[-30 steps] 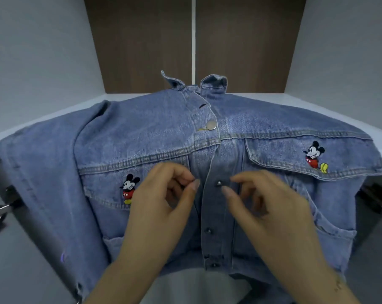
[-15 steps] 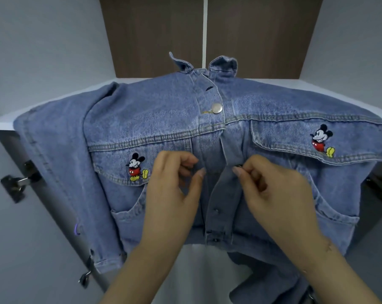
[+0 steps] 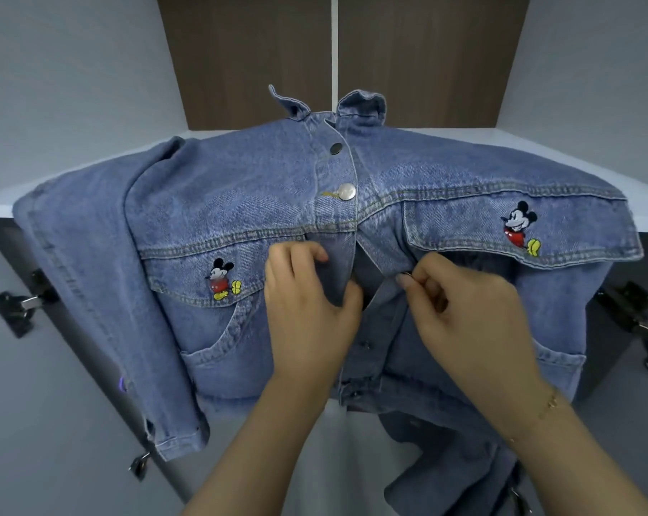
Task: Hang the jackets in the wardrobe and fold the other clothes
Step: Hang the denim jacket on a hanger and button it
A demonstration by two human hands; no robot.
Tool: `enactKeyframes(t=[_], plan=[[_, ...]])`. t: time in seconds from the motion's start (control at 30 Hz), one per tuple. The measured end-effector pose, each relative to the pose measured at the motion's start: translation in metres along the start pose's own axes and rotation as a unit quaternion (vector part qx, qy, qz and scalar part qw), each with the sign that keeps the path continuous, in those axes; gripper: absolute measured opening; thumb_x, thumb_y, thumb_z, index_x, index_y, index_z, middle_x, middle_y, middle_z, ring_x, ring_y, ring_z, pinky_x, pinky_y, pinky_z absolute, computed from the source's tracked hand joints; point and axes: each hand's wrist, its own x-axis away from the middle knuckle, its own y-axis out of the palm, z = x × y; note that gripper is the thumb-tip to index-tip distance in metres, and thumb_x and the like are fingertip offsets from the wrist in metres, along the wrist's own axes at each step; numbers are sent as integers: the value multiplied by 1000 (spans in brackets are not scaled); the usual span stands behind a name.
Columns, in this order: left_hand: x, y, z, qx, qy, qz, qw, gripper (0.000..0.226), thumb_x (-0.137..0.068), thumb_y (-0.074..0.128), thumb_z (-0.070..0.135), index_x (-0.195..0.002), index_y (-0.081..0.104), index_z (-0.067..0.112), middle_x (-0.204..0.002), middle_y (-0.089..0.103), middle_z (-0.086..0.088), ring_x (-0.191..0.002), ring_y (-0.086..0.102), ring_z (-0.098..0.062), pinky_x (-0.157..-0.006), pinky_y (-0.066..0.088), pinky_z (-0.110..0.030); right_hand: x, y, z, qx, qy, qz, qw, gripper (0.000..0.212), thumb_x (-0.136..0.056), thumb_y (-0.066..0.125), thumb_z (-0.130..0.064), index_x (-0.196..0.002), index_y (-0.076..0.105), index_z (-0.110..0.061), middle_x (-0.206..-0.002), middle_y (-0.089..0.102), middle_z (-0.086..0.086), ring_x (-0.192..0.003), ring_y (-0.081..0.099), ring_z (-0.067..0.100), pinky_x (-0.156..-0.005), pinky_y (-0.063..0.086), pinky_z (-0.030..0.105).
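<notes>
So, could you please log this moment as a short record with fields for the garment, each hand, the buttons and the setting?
garment: denim jacket, front up, draped over the white shelf edge
left hand: left hand grips the buttonhole placket
right hand: right hand pinches the opposite front edge
buttons: silver button fastened; fronts parted below it
patches: cartoon mouse patch on each chest pocket flap
setting: wardrobe, brown back panel

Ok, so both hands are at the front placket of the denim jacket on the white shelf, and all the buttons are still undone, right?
Not quite. The head view shows the top silver button fastened; only the lower ones are undone. The rest holds: the left hand and right hand grip the placket of the denim jacket on the white shelf.
</notes>
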Motion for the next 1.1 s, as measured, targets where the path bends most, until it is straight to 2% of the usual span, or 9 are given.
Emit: enactKeyframes(t=[0.13,0.2,0.3,0.47,0.53,0.67,0.87,1.0,1.1], plan=[[24,-21,-14,31,-36,-69,996,17,-80,70,10,-84,55,17,-82,54,7,-73,53,-8,-66,41,-17,5,-1,4,-33,-33,-15,999,26,-91,68,-19,-70,55,-10,-54,51,0,-48,47,19,-45,42,38],[34,-34,-15,64,-45,-75,994,10,-86,72,16,-81,65,16,-76,61,10,-71,59,-3,-65,41,-9,7,0,2,-65,-48,-33,996,25,-93,66,-21,-72,58,-10,-58,53,-1,-52,50,18,-48,44,40],[30,-52,-1,164,-108,-81,977,16,-86,70,31,-75,68,18,-70,66,8,-68,62,-2,-66,48,-18,8,4,-8,-114,-84,-63,988,23,-93,61,-24,-75,61,-10,-62,55,-2,-57,51,16,-51,45,40],[2,-73,24,330,-138,-133,924,15,-84,71,25,-73,71,15,-65,63,4,-66,57,-2,-62,47,-16,5,8,-22,-188,-89,-50,977,20,-92,63,-20,-76,65,-9,-65,59,-2,-60,53,12,-55,45,33],[0,-73,26,344,-148,-142,916,14,-81,70,27,-78,73,14,-67,66,-1,-69,59,-4,-64,48,-18,7,6,-23,-256,-63,-41,964,19,-91,63,-21,-77,67,-9,-66,61,-3,-62,58,11,-56,46,31],[6,-68,25,340,-153,-156,915,10,-77,68,27,-77,74,19,-68,66,6,-67,56,-2,-64,45,-16,13,1,-24,-326,-31,-36,944,16,-91,62,-17,-80,68,-8,-70,64,-6,-68,64,8,-59,51,27],[12,-67,25,347,-126,-178,912,7,-79,66,23,-75,72,24,-63,65,15,-60,56,7,-59,42,-8,19,4,-25,-292,-16,-9,956,11,-90,63,-13,-83,70,-8,-75,67,-5,-72,65,7,-63,51,28],[16,-67,21,360,-124,-172,909,6,-83,71,24,-82,72,18,-66,68,7,-64,62,0,-63,49,-12,21,9,-26,-270,-16,27,962,11,-88,66,-12,-90,75,-6,-83,72,-5,-77,66,6,-68,53,27],[17,-66,15,347,-131,-171,913,11,-84,63,19,-84,74,19,-68,69,0,-64,65,-7,-64,51,-16,24,15,-26,-246,-39,53,967,11,-87,67,-10,-92,76,-4,-86,73,-3,-79,67,6,-70,54,27]])
